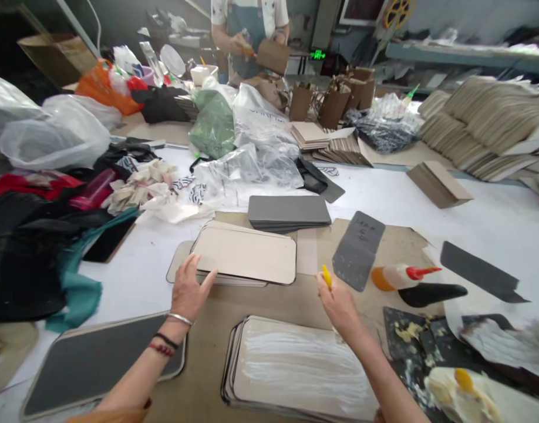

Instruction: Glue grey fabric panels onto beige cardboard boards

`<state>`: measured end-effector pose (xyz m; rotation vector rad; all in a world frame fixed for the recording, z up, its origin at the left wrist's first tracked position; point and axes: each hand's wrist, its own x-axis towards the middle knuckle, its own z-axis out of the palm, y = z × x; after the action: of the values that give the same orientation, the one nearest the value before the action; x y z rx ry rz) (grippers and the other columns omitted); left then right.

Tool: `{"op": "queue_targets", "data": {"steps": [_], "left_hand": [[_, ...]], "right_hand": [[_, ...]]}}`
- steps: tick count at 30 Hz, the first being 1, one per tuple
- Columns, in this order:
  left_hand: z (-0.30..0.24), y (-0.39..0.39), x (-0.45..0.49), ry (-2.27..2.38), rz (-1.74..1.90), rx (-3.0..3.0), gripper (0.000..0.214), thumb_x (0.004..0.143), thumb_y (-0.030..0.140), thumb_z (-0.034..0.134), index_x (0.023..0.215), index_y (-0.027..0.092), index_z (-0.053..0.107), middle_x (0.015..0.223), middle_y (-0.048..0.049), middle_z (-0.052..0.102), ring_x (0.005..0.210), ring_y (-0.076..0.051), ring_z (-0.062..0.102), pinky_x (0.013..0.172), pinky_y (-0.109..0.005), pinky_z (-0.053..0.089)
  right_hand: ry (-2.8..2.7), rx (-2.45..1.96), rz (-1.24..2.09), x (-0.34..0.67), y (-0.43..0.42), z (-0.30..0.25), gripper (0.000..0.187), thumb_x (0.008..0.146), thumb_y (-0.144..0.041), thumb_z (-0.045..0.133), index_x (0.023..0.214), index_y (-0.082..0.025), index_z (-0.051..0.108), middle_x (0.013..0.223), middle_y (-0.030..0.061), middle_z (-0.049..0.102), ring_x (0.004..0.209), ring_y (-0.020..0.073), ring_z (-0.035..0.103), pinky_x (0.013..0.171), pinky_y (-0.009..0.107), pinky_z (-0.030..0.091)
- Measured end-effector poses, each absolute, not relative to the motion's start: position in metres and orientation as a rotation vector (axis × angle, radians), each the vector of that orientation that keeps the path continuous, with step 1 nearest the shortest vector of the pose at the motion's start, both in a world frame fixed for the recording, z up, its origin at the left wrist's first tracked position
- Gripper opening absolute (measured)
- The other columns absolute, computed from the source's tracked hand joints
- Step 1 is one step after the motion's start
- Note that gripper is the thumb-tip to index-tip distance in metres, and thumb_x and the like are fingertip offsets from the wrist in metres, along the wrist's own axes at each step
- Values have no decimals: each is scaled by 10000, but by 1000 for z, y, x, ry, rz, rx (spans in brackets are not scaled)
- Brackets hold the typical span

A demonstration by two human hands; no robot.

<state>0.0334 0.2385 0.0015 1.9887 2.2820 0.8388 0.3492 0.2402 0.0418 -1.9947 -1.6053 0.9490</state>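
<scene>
My left hand (188,289) reaches forward with fingers spread, its tips touching the near left corner of a stack of beige rounded cardboard panels (247,255). My right hand (340,302) is closed round a small tool with a yellow tip (326,275). Right in front of me lies another stack of panels (296,367), its top one smeared with white glue. A stack of grey panels (287,211) sits just behind the beige stack. A dark grey panel (93,361) lies by my left forearm.
A glue bottle with a red nozzle (401,276) lies on its side right of my hand, beside a loose dark grey piece (358,249). Plastic bags (252,158) and cloth (40,247) crowd the left. A person (252,29) stands at the far end among brown paper bags (335,100).
</scene>
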Motion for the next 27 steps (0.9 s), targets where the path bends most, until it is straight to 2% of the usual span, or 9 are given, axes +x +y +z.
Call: {"op": "queue_targets", "data": {"steps": [3,7,13,17,21,27], "left_hand": [[-15,267,21,2353,652,1913,731,713,608,421,1182,48,422,1253,-236,419,1191,-340,368,971,-480,336],[-31,273,11,2321,541,1925,800,703,665,347,1173,24,443,1258,-264,413,1187,-355,372,965,-481,335],[-35,268,5,2328,672,1974,670,735,637,323,1166,146,474,1278,-174,427,1163,-324,415,937,-463,375],[-41,267,3,2337,688,1995,641,748,604,350,1186,148,458,1270,-177,435,1139,-321,440,910,-467,402],[-46,269,0,2333,787,2116,612,761,565,384,1244,189,382,1260,-153,451,1136,-313,445,901,-473,408],[-41,264,-3,2267,806,2179,568,791,503,390,1282,226,316,1247,-128,462,1150,-296,437,930,-468,401]], "right_hand": [[-1815,-2062,882,330,271,21,274,832,-389,341,780,-186,517,652,29,582,599,152,533,567,251,374],[-1989,-2092,882,310,280,9,192,822,-344,433,813,-170,513,737,45,617,676,152,571,579,228,370],[-2258,-2238,709,305,288,21,217,866,-357,375,855,-199,524,833,64,639,737,180,605,582,251,375],[-2224,-2368,377,324,334,29,266,895,-342,299,890,-193,520,840,71,618,733,177,605,566,250,373],[-2362,-2253,121,337,391,27,193,872,-339,387,950,-213,510,930,49,561,747,148,582,543,228,351],[-2721,-1982,135,342,438,23,124,840,-300,455,842,-224,554,868,5,550,723,108,551,527,206,306]]}}
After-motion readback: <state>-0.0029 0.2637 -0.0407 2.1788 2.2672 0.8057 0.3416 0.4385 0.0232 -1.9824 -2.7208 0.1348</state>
